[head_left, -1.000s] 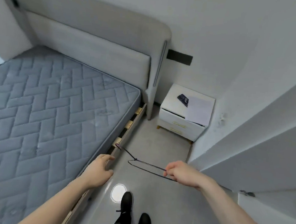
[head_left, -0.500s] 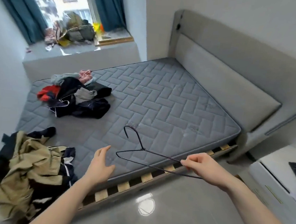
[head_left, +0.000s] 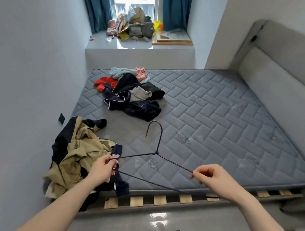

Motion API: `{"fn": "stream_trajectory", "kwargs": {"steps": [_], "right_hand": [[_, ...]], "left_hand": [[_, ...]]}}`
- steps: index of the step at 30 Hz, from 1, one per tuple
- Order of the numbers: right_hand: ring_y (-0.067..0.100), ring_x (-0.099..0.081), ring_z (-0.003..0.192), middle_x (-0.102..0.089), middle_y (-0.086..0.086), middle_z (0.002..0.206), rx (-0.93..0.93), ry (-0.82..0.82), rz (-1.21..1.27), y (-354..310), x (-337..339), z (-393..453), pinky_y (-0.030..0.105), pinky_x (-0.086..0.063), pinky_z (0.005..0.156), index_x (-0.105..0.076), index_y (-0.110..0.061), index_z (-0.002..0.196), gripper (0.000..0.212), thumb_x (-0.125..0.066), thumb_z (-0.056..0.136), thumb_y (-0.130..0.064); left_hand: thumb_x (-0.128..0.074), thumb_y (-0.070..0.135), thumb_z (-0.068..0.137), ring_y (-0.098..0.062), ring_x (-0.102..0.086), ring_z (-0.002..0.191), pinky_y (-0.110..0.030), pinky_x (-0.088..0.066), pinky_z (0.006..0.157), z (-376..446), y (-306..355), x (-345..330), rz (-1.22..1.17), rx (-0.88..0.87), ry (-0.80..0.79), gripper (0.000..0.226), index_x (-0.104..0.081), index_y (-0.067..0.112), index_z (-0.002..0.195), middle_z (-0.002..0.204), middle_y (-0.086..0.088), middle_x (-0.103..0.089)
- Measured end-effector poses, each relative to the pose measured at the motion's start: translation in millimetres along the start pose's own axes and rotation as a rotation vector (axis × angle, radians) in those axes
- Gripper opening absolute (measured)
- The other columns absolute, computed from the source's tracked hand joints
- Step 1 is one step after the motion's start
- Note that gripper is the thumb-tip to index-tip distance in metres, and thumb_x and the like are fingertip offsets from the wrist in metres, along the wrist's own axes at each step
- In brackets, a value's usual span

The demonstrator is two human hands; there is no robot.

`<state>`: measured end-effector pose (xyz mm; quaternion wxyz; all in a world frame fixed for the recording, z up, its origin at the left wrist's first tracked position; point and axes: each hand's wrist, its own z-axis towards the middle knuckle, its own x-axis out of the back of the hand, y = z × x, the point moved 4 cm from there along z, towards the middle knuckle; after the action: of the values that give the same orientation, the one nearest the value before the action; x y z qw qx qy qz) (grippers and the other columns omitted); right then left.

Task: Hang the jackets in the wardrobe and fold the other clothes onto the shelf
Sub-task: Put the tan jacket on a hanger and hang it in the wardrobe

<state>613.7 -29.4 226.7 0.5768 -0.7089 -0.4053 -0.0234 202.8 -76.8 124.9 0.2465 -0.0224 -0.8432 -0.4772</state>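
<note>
We hold thin dark wire hanger (head_left: 156, 152) over grey quilted mattress (head_left: 220, 120) | left hand (head_left: 102, 169) grip pinches one end | right hand (head_left: 214, 179) grip pinches other | khaki-and-black jacket (head_left: 73, 156) heaped at mattress corner.

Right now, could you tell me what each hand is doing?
Left hand: pinches one end of the wire hanger.
Right hand: pinches its other end.

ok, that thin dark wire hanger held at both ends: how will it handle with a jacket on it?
The thin dark wire hanger is probably light: the left hand and right hand hold it by fingertip grip alone. Its slender wire would likely flex under the bulky tan jacket. Bare wire looks smooth, so fabric may slide.
</note>
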Motion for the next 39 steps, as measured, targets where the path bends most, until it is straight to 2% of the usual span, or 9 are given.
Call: {"fn": "stream_trajectory", "kwargs": {"steps": [4,9,14,18,22,28,31,36,39], "right_hand": [[0.005,-0.056,0.066,-0.070,-0.007,0.073,-0.079,-0.087,-0.125,-12.7,-29.1,64.2,0.024,-0.047,0.068,-0.077,-0.027,0.091,0.018,-0.063,0.099,-0.022],[0.006,-0.046,0.063,-0.054,-0.008,0.065,-0.063,-0.086,-0.124,-28.9,-55.2,140.2,0.029,-0.039,0.066,-0.071,-0.014,0.083,0.030,-0.066,0.097,-0.041],[0.003,-0.039,0.052,-0.045,-0.010,0.054,-0.048,-0.120,-0.108,-42.4,-81.0,201.9,0.029,-0.035,0.060,-0.063,-0.013,0.070,0.041,-0.070,0.093,-0.046],[0.003,-0.039,0.050,-0.045,-0.011,0.050,-0.032,-0.152,-0.137,-54.7,-102.7,235.3,0.029,-0.036,0.058,-0.053,-0.021,0.060,0.044,-0.071,0.092,-0.045],[0.004,-0.041,0.050,-0.047,-0.010,0.050,-0.050,-0.111,-0.184,-60.8,-121.2,261.8,0.030,-0.037,0.058,-0.054,-0.015,0.062,0.046,-0.071,0.091,-0.046],[0.005,-0.039,0.049,-0.046,-0.008,0.050,-0.185,0.031,-0.125,-66.6,-153.3,293.1,0.032,-0.037,0.059,-0.047,-0.018,0.060,0.048,-0.070,0.093,-0.043],[0.005,-0.038,0.049,-0.045,-0.007,0.050,-0.267,0.063,-0.085,-76.0,-184.9,300.3,0.033,-0.038,0.061,-0.047,-0.019,0.060,0.047,-0.070,0.095,-0.041],[0.005,-0.034,0.048,-0.039,-0.008,0.052,-0.361,0.085,-0.029,-93.1,-241.2,308.7,0.032,-0.032,0.059,-0.044,-0.019,0.062,0.047,-0.068,0.096,-0.040],[0.007,-0.030,0.050,-0.034,-0.008,0.053,-0.397,0.111,0.018,-103.8,-269.2,306.5,0.034,-0.029,0.059,-0.040,-0.019,0.062,0.048,-0.068,0.097,-0.035]], "left_hand": [[-0.056,0.005,0.099,-0.026,-0.064,0.065,-0.038,-0.055,0.069,20.2,-11.4,22.9,-0.147,0.066,0.108,0.025,-0.068,0.008,0.078,0.069,-0.007,-0.068],[-0.057,0.010,0.102,-0.019,-0.073,0.068,-0.034,-0.063,0.064,34.1,-22.6,46.6,-0.225,0.156,0.172,0.015,-0.072,0.010,0.097,0.086,-0.012,-0.075],[-0.058,0.022,0.102,-0.036,-0.067,0.109,-0.051,-0.054,0.099,46.6,-49.2,88.5,-0.090,0.283,0.196,0.019,-0.063,0.023,0.120,0.115,-0.014,-0.070],[-0.057,0.018,0.101,-0.018,-0.066,0.090,-0.025,-0.054,0.072,56.4,-82.3,125.9,0.017,0.415,0.224,0.028,-0.062,0.016,0.129,0.111,-0.003,-0.069],[-0.060,0.021,0.098,-0.027,-0.062,0.114,-0.038,-0.052,0.100,80.0,-115.8,164.4,0.198,0.494,0.138,0.036,-0.061,0.013,0.133,0.130,-0.009,-0.063],[-0.059,0.023,0.093,-0.030,-0.064,0.111,-0.040,-0.055,0.097,146.5,-133.7,205.8,0.420,0.479,-0.004,0.035,-0.063,0.011,0.127,0.125,-0.012,-0.063],[-0.058,0.020,0.093,-0.027,-0.061,0.118,-0.037,-0.054,0.100,186.3,-146.2,218.6,0.397,0.468,-0.095,0.043,-0.060,0.010,0.135,0.138,-0.011,-0.058],[-0.054,0.028,0.096,-0.031,-0.027,0.152,-0.040,-0.032,0.122,234.6,-187.9,221.1,0.519,0.506,-0.275,0.053,-0.052,0.022,0.149,0.165,-0.013,-0.024],[-0.051,0.030,0.097,-0.031,-0.011,0.158,-0.040,-0.022,0.126,250.5,-208.8,215.8,0.562,0.549,-0.369,0.055,-0.048,0.025,0.152,0.170,-0.013,-0.014]]}}
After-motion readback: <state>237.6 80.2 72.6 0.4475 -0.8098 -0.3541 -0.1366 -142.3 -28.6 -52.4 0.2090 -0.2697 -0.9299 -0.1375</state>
